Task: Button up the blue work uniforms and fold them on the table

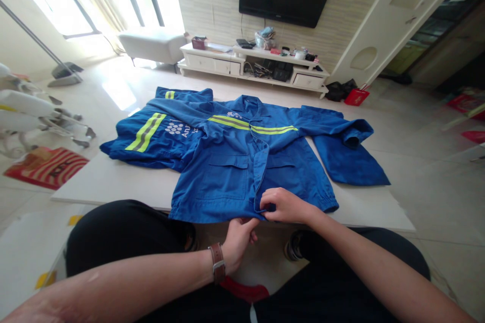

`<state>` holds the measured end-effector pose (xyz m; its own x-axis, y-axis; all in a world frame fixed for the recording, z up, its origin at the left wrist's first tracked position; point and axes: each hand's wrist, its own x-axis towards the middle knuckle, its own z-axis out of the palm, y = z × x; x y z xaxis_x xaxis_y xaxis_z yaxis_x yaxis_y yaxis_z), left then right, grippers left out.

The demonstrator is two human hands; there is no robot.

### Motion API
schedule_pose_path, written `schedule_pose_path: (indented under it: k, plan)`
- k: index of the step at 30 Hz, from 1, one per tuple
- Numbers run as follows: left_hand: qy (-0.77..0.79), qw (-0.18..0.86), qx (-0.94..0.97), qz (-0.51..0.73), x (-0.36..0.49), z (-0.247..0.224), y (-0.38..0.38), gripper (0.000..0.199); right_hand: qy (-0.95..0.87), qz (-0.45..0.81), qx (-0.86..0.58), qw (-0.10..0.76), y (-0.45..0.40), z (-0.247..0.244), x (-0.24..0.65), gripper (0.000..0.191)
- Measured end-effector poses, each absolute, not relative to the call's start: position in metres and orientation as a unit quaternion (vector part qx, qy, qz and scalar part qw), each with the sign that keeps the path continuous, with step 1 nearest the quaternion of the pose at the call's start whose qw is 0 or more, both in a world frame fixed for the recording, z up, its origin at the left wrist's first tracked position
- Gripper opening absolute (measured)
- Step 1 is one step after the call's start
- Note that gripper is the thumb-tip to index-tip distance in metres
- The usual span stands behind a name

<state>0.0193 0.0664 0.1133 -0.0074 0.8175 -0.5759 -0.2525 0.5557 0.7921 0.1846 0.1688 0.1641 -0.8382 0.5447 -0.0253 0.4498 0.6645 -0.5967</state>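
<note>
A blue work jacket (227, 176) with yellow-green reflective stripes lies front up on a white table (98, 181), its collar pointing away from me. Both my hands are at the bottom hem, by the front opening. My left hand (240, 239), below the hem at the table's edge, pinches the cloth. Just to its right, my right hand (282, 204) has its fingers closed on the lower corner of the front flap. More folded blue clothing with a striped band (146, 133) lies at the left, and another blue piece (348, 161) is under the right sleeve.
My knees are under the near table edge. Beyond the table stand a white TV cabinet (223, 65) with small items and a grey bench (153, 43). A red striped bag (47, 166) lies on the floor at left, beside a white wheeled frame (30, 106). A red bag (356, 97) sits at back right.
</note>
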Motion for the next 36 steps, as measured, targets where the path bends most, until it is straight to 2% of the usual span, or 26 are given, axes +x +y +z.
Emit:
schedule_pose_path:
  k: [6, 11, 15, 27, 31, 36]
  plan:
    - [0.569, 0.666, 0.246, 0.415, 0.019, 0.117, 0.067, 0.026, -0.884, 0.318, -0.324, 0.112, 0.162, 0.171, 0.182, 0.034]
    - [0.558, 0.663, 0.258, 0.428, 0.018, 0.116, 0.07, 0.024, -0.906, 0.309, -0.258, 0.133, 0.153, 0.178, 0.176, 0.02]
    - [0.557, 0.666, 0.253, 0.427, 0.018, 0.114, 0.07, 0.025, -0.931, 0.269, -0.224, 0.099, 0.15, 0.179, 0.173, 0.009]
    - [0.565, 0.66, 0.261, 0.421, 0.016, 0.122, 0.072, 0.026, -0.935, 0.227, -0.262, 0.077, 0.158, 0.181, 0.18, 0.028]
    - [0.566, 0.659, 0.263, 0.419, 0.016, 0.119, 0.073, 0.03, -0.933, 0.244, -0.258, 0.066, 0.159, 0.178, 0.181, 0.022]
    - [0.569, 0.658, 0.271, 0.413, 0.018, 0.115, 0.075, 0.029, -0.906, 0.315, -0.265, 0.101, 0.163, 0.179, 0.183, 0.01]
